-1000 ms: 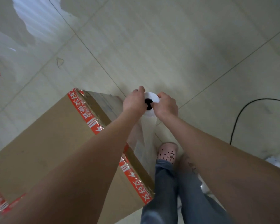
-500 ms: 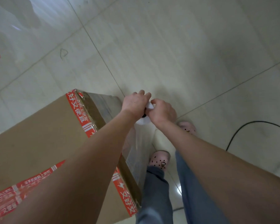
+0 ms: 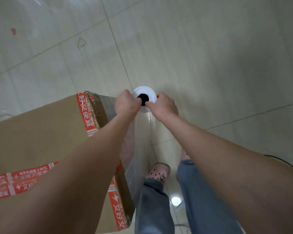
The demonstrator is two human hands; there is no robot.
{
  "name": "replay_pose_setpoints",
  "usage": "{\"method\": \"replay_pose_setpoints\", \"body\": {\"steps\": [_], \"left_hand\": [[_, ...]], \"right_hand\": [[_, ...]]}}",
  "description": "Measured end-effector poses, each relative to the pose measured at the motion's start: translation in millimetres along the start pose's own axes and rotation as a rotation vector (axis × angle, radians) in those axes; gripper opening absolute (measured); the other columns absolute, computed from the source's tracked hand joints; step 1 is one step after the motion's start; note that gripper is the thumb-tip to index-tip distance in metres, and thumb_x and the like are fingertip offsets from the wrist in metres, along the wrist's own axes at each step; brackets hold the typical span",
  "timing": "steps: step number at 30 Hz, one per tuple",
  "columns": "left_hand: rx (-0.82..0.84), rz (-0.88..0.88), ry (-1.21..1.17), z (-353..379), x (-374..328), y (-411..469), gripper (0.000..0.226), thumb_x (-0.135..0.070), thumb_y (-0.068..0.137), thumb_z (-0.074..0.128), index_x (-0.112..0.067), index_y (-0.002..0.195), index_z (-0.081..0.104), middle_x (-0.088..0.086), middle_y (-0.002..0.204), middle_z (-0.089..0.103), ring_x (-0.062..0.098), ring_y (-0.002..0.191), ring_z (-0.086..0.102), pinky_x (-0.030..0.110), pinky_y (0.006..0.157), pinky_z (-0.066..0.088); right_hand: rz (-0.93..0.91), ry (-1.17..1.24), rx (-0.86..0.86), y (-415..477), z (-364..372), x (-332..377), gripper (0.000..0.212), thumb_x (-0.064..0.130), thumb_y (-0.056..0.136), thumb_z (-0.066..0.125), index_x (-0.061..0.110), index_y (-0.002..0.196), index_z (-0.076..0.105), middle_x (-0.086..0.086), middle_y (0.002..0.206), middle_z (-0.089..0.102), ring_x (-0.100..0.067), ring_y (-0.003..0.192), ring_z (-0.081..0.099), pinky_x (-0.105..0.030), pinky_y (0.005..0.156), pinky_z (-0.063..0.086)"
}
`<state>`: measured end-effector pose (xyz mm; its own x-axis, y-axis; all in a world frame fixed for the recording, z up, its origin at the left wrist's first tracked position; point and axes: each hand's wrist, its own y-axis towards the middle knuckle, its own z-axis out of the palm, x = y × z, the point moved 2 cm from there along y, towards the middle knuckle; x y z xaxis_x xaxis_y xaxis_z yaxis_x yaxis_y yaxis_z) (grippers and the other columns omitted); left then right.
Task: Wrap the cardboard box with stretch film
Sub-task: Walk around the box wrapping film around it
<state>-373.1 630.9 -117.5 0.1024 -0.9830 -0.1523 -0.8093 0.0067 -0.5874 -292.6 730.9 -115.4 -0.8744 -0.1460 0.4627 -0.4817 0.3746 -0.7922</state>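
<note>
Stretch film roll (image 3: pixel 144 94) upright beside cardboard box (image 3: pixel 41 132) corner, left hand (image 3: pixel 125 103) and right hand (image 3: pixel 165 106) curled round its top end, film sheet (image 3: pixel 139 146) stretched along box side.

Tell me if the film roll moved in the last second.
No: the film roll stays just right of the far corner of the box.

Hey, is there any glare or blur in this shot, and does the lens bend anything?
Head view: a round lamp reflection glares on the glossy floor between the legs; the stretch film shows pale shiny streaks beside the cardboard box; floor joints bow slightly from the wide lens; the near forearms look soft.
</note>
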Motion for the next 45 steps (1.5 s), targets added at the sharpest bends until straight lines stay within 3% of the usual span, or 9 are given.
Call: {"method": "replay_pose_setpoints", "body": {"steps": [6,11,15,24,28,34,38,40,45], "left_hand": [[0.164,-0.106,-0.117,-9,1,6,0.041,-0.042,0.082,0.06,-0.003,0.095,0.062,0.014,0.085,0.071,0.027,0.075,0.069,0.037,0.074,0.059],[0.077,0.203,0.24,-14,-20,2,0.035,-0.022,0.087,0.058,-0.007,0.117,0.047,0.012,0.111,0.059,0.031,0.102,0.057,0.033,0.067,0.037],[0.059,0.448,0.432,-15,-38,4,0.038,-0.014,0.09,0.054,-0.011,0.126,0.044,0.009,0.121,0.051,0.028,0.111,0.052,0.034,0.068,0.038],[0.121,0.607,0.653,-25,-54,41,0.029,-0.015,0.086,0.058,-0.012,0.114,0.051,0.006,0.111,0.054,0.026,0.102,0.055,0.033,0.063,0.038],[0.143,0.496,0.523,-43,-47,60,0.026,-0.018,0.084,0.058,-0.011,0.108,0.053,0.009,0.105,0.056,0.031,0.095,0.058,0.032,0.062,0.035],[0.09,0.099,0.056,-66,-16,90,0.012,-0.017,0.08,0.057,-0.011,0.088,0.052,0.013,0.095,0.062,0.034,0.089,0.058,0.031,0.064,0.04],[0.053,-0.045,-0.121,-76,3,107,0.014,-0.021,0.078,0.059,-0.01,0.082,0.05,0.01,0.089,0.06,0.03,0.08,0.056,0.031,0.062,0.039],[0.04,-0.123,-0.229,-81,14,116,0.018,-0.024,0.077,0.06,-0.009,0.081,0.052,0.011,0.089,0.064,0.031,0.078,0.062,0.034,0.064,0.048],[0.107,-0.126,-0.264,-92,34,127,0.029,-0.036,0.079,0.061,-0.012,0.071,0.047,0.013,0.084,0.067,0.031,0.078,0.067,0.034,0.067,0.051]], "right_hand": [[0.009,0.029,0.007,18,2,18,0.036,0.03,0.089,0.056,0.015,0.122,0.053,-0.009,0.118,0.061,-0.031,0.106,0.059,-0.029,0.074,0.041],[0.03,-0.027,0.01,22,0,21,0.024,0.023,0.087,0.058,0.012,0.109,0.058,-0.01,0.109,0.065,-0.034,0.091,0.067,-0.04,0.081,0.055],[0.028,-0.054,0.013,24,3,29,0.019,0.02,0.087,0.053,0.011,0.101,0.062,-0.009,0.1,0.068,-0.033,0.085,0.068,-0.042,0.078,0.057],[0.057,-0.099,0.133,43,-13,54,0.013,0.026,0.079,0.064,0.014,0.083,0.066,-0.005,0.081,0.07,-0.028,0.068,0.07,-0.043,0.072,0.059],[0.042,-0.169,0.146,51,-24,74,0.022,0.035,0.075,0.072,0.021,0.091,0.066,-0.003,0.09,0.069,-0.024,0.081,0.069,-0.036,0.08,0.056],[0.016,-0.177,0.114,59,-20,107,0.043,0.044,0.08,0.067,0.021,0.116,0.059,0.003,0.095,0.053,-0.02,0.088,0.053,-0.029,0.076,0.043],[-0.022,-0.134,0.143,66,-2,127,0.051,0.043,0.079,0.068,0.022,0.123,0.054,0.005,0.106,0.062,-0.02,0.095,0.062,-0.03,0.079,0.049],[-0.056,-0.124,0.14,70,9,140,0.05,0.042,0.081,0.067,0.022,0.125,0.053,0.003,0.114,0.061,-0.017,0.089,0.057,-0.028,0.073,0.044],[-0.044,-0.124,0.116,79,33,161,0.05,0.037,0.084,0.066,0.019,0.127,0.05,-0.001,0.117,0.061,-0.021,0.096,0.056,-0.026,0.071,0.037]]}}
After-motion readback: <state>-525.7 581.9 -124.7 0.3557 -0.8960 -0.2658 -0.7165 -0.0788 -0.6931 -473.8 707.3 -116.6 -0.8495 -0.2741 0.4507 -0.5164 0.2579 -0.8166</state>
